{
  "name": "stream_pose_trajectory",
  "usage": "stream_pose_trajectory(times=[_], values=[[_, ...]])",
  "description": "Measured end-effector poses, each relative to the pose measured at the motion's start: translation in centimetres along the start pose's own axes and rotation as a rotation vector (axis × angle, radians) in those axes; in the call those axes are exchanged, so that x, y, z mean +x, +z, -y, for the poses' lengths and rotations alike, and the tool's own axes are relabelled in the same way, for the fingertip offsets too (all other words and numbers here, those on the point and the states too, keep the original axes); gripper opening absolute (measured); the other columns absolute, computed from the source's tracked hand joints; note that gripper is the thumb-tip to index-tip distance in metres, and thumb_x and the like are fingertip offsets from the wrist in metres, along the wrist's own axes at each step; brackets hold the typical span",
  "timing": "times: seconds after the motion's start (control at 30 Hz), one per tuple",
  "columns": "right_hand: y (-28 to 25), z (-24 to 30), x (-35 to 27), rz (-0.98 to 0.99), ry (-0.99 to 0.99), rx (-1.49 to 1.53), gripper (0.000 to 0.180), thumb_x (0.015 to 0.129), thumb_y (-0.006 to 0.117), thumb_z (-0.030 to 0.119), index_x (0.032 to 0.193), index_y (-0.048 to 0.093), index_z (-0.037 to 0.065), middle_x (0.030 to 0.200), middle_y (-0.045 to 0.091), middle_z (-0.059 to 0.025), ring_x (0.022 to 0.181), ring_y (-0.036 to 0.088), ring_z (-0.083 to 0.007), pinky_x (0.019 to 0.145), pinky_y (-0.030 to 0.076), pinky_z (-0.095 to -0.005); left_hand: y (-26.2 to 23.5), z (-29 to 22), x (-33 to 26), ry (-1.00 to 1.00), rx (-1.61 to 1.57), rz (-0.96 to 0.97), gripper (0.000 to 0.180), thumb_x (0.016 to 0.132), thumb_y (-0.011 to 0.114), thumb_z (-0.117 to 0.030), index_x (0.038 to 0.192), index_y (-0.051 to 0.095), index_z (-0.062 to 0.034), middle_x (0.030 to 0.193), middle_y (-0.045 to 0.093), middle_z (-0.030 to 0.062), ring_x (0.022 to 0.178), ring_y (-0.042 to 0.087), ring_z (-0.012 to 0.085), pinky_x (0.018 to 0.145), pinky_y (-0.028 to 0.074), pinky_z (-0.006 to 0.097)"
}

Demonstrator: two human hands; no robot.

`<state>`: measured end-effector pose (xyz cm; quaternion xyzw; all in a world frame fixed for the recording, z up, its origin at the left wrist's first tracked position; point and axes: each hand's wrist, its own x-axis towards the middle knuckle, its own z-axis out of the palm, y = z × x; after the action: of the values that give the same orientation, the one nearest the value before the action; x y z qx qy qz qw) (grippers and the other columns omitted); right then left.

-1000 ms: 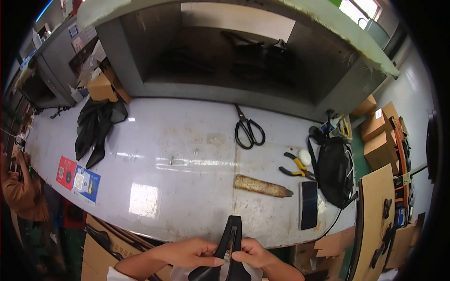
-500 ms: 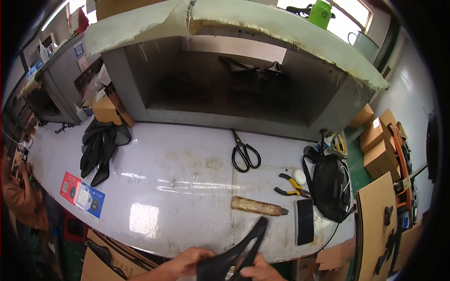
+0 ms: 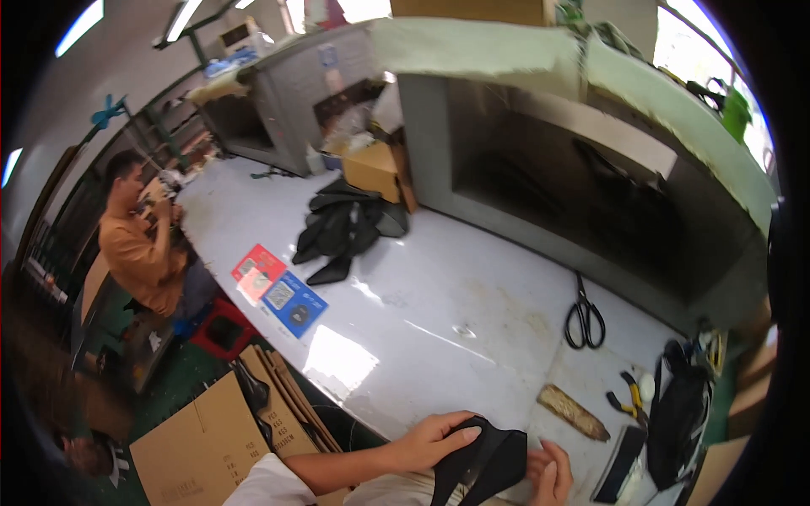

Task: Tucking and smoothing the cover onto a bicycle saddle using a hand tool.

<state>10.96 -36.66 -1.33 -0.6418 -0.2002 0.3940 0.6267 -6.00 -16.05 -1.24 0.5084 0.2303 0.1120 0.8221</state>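
Note:
A black shoe upper (image 3: 504, 460) with a narrow opening between its folded sides hangs over the near table edge. My left hand (image 3: 440, 440) is closed on its upper left edge, with the thumb laid across the top. At the upper's right side is my right hand (image 3: 550, 474), its fingers loosely bent and apart; part of it is hidden behind the black material. Farther off, a heap of black shoe uppers (image 3: 350, 228) lies on the white table (image 3: 422, 337).
Black-handled scissors (image 3: 584, 325), a worn wooden-looking block (image 3: 574, 411), yellow-black pliers (image 3: 629, 396), a phone (image 3: 620, 464) and a black bag (image 3: 679, 422) lie on the right. A grey open-fronted box (image 3: 430, 160) stands behind. Cardboard (image 3: 202, 447) stands at lower left; a person (image 3: 139, 244) sits beyond.
The view has swung left, so the table things appear farther right. The upper has turned, its pointed strip no longer sticking up. My right hand has loosened from it.

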Motion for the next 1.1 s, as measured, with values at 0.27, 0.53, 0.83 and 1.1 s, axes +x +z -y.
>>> stream_pose_trajectory(times=[0.27, 0.53, 0.83, 1.1], values=[[2.7, 4.8, 0.7, 0.313, -0.104, -0.419, 0.061, 0.109, 0.049, 0.015, 0.164, 0.031, -0.003, 0.076, 0.061, -0.0244, 0.071, 0.067, -0.0379, 0.071, 0.051, -0.0418, 0.7, -2.9, -1.7, -0.127, 0.337, 0.21, 0.043, 0.107, 0.068, -0.021, 0.142, 0.052, -0.001, 0.102, 0.074, 0.0125, 0.088, 0.069, 0.0151, 0.083, 0.057, 0.032], [1.9, 3.9, -0.2, 0.328, -0.132, -0.293, 0.033, 0.107, 0.059, 0.018, 0.135, 0.054, 0.001, 0.077, 0.065, -0.0158, 0.071, 0.067, -0.0271, 0.068, 0.052, -0.0376, 1.9, -3.6, -1.7, -0.135, 0.415, 0.276, 0.033, 0.106, 0.07, -0.022, 0.127, 0.055, -0.0021, 0.086, 0.073, 0.0115, 0.076, 0.07, 0.0163, 0.066, 0.053, 0.032], [2.4, 3.3, 0.1, 0.344, -0.077, -0.361, 0.024, 0.106, 0.063, 0.02, 0.122, 0.061, 0.002, 0.076, 0.065, -0.0118, 0.068, 0.065, -0.018, 0.063, 0.051, -0.0347, 1.6, -6.7, -1.4, -0.147, 0.614, 0.318, 0.041, 0.1, 0.076, -0.029, 0.124, 0.057, -0.0007, 0.085, 0.073, 0.0158, 0.076, 0.074, 0.0277, 0.066, 0.055, 0.039], [-1.0, 3.1, 2.0, 0.066, -0.195, -0.452, 0.054, 0.115, 0.045, 0.039, 0.134, 0.062, -0.008, 0.125, 0.07, -0.0216, 0.117, 0.066, -0.0292, 0.104, 0.048, -0.0413, 3.2, -7.7, 1.6, 0.247, 0.738, 0.485, 0.05, 0.088, 0.078, -0.02, 0.134, 0.065, -0.0061, 0.107, 0.076, 0.0213, 0.097, 0.071, 0.0377, 0.084, 0.055, 0.046]])
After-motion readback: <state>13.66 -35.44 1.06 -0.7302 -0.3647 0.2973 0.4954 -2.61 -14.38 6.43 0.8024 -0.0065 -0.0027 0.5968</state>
